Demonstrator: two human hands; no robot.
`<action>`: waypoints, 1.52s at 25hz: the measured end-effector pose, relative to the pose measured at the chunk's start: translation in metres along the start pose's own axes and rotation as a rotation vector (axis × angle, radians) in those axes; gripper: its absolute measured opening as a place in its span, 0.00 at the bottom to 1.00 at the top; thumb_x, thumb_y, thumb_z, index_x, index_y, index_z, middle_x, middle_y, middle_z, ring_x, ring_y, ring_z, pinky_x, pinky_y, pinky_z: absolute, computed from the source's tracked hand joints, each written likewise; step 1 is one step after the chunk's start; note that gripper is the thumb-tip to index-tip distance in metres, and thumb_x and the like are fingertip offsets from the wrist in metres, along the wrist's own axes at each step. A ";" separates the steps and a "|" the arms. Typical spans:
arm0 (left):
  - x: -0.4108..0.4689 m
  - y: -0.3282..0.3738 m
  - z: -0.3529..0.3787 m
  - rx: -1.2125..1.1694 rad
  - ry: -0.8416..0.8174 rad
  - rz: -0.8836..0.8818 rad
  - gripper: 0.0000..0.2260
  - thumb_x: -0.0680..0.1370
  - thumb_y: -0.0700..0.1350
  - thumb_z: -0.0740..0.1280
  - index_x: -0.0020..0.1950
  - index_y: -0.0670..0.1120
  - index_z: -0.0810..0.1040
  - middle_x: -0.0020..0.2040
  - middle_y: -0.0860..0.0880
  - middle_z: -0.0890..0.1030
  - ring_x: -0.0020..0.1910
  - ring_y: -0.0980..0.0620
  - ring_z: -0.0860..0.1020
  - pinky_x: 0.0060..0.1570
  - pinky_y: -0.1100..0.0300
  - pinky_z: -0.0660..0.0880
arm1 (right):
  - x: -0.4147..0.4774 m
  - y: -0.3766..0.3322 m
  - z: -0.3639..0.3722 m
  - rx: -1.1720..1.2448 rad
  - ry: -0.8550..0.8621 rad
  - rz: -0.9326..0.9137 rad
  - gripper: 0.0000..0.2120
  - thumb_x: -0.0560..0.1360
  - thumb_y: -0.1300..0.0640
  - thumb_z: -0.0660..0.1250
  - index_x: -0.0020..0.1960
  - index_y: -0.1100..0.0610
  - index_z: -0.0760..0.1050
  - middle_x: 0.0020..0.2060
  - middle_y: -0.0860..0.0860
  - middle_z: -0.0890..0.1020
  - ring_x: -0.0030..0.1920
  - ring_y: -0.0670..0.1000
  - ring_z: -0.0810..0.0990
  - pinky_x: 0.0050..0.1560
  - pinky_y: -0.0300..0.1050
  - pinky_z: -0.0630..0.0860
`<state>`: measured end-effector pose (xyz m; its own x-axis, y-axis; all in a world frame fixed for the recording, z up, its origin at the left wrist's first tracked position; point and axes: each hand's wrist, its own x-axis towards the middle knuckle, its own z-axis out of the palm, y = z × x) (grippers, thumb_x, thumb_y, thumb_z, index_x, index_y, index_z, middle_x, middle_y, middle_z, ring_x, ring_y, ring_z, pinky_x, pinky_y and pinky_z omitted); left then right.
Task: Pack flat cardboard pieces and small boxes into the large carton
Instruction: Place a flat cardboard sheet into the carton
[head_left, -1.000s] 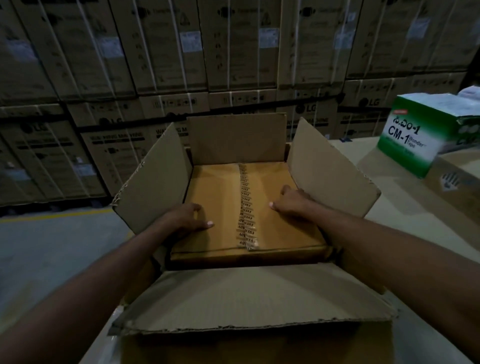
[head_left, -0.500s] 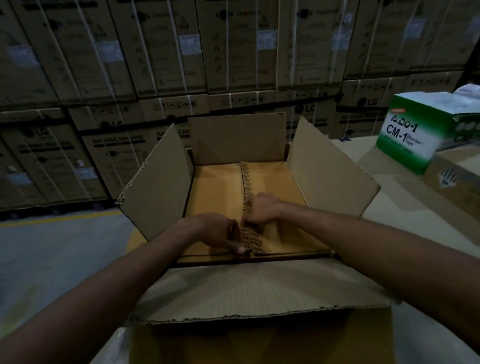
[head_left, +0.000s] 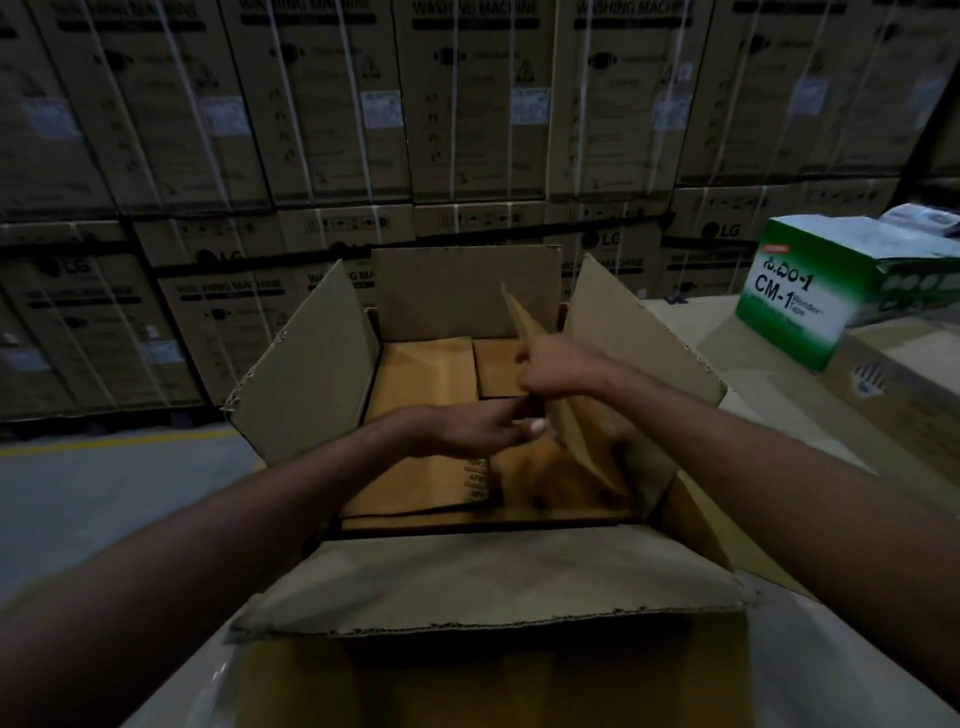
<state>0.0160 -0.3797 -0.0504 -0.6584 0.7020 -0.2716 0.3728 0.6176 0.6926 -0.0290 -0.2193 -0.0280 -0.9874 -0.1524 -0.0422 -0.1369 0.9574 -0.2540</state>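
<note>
Just tipped up inside large carton (head_left: 311, 364): flat cardboard piece (head_left: 587, 441), gripped by right hand (head_left: 550, 371) and left hand (head_left: 488, 431); apparently being rearranged.

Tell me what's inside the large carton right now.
Inside the large carton, brown cardboard layers lie flat. The left hand and right hand hold one flat cardboard piece tilted up on the right. Anything beneath the layers or behind that piece is hidden.

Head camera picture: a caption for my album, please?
Left hand and right hand hold a flat cardboard piece tilted inside the carton.
</note>
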 end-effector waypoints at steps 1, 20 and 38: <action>0.002 0.014 0.002 -0.033 0.001 0.045 0.28 0.86 0.55 0.55 0.83 0.50 0.49 0.81 0.49 0.58 0.79 0.49 0.59 0.74 0.54 0.61 | -0.005 0.008 -0.013 -0.043 0.078 0.034 0.11 0.76 0.55 0.67 0.57 0.54 0.80 0.47 0.50 0.83 0.46 0.50 0.82 0.46 0.48 0.82; 0.017 -0.027 0.016 0.578 -0.088 -0.261 0.14 0.80 0.55 0.63 0.65 0.59 0.78 0.59 0.56 0.80 0.57 0.54 0.78 0.60 0.47 0.77 | 0.065 0.020 0.064 -0.021 -0.363 -0.077 0.17 0.78 0.63 0.64 0.65 0.56 0.77 0.56 0.56 0.82 0.53 0.56 0.82 0.55 0.54 0.82; -0.097 -0.065 -0.068 1.045 0.172 -0.707 0.16 0.81 0.44 0.61 0.68 0.50 0.75 0.67 0.47 0.78 0.69 0.49 0.72 0.77 0.47 0.55 | 0.081 -0.113 0.110 -0.114 -0.188 -0.708 0.35 0.83 0.57 0.59 0.83 0.42 0.45 0.79 0.52 0.65 0.68 0.58 0.72 0.63 0.51 0.72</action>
<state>0.0112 -0.5120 -0.0232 -0.9701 0.1001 -0.2210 0.1911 0.8763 -0.4423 -0.0845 -0.3668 -0.1092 -0.6309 -0.7724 -0.0729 -0.7533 0.6324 -0.1806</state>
